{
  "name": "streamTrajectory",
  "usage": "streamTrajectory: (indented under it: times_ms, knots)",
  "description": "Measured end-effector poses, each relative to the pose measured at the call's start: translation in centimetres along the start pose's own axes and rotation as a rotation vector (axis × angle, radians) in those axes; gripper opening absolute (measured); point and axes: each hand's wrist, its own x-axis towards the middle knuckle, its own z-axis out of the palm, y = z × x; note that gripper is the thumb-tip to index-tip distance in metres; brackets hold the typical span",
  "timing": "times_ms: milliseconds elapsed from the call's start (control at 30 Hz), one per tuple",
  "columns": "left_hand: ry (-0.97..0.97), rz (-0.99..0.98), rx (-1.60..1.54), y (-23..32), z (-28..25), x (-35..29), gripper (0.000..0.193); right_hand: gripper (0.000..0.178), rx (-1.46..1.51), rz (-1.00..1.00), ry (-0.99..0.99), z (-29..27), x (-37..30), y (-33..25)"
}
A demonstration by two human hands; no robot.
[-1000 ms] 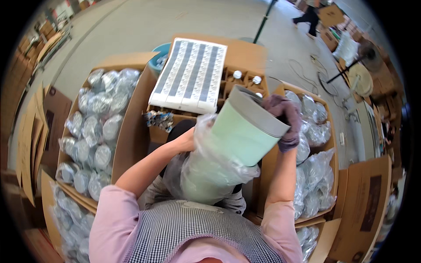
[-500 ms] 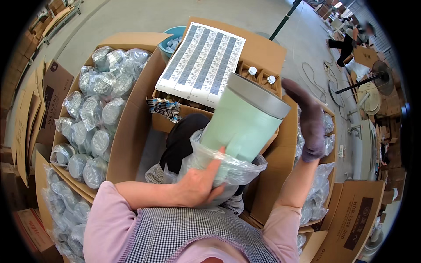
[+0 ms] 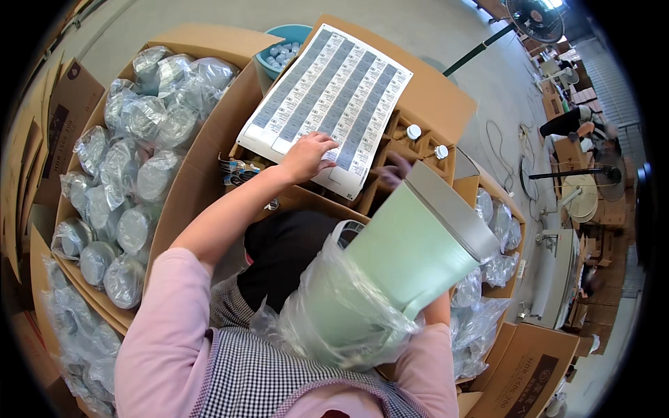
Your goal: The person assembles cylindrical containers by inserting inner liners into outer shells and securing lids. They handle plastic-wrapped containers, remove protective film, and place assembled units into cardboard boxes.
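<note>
A large pale green tumbler (image 3: 401, 240) with a grey rim leans on my lap, its lower part inside a clear plastic bag (image 3: 341, 306). Neither hand grips it. My left hand (image 3: 306, 155) rests on a white sheet of printed labels (image 3: 331, 97), fingers spread and lying on its lower edge. My right hand (image 3: 396, 169), in a purple glove, shows just behind the tumbler's rim. It is smeared by motion and half covered, and is close to the sheet's right corner. Under the sheet stands a cardboard box (image 3: 428, 94) with dividers and white-capped bottles (image 3: 412, 132).
To the left, an open carton (image 3: 181, 181) holds several bagged tumblers (image 3: 139, 174); more bagged items (image 3: 481, 299) fill a box at right. Behind the label sheet sits a blue basin (image 3: 296, 33) of small round pieces. A pedestal fan (image 3: 535, 17) stands farther off.
My left hand has left the bagged tumbler and moved up onto the label sheet. My right hand has swung inward behind the tumbler, which now leans farther right and nearer me.
</note>
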Motion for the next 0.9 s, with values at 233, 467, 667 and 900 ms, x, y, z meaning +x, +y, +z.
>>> streamTrajectory:
  times_ms: [233, 467, 667, 900]
  knots:
    - [-0.005, -0.05, 0.069, -3.2, 3.0, 1.0, 0.061, 0.088, -0.936, -0.102, 0.364, 6.6, 5.5, 2.1]
    - [0.039, -0.063, -0.008, -3.7, 2.4, 1.0, 0.062, 0.066, 0.003, -0.159, 0.145, 9.3, 4.7, -0.2]
    - [0.067, -0.07, -0.249, -4.3, 2.0, 1.8, 0.068, 0.057, -0.181, -0.124, 0.054, 10.3, 4.2, -1.2]
    - [0.086, -0.069, -0.064, -3.4, 0.8, 1.9, 0.07, 0.063, 0.075, -0.197, 0.131, 11.0, 3.9, -1.7]
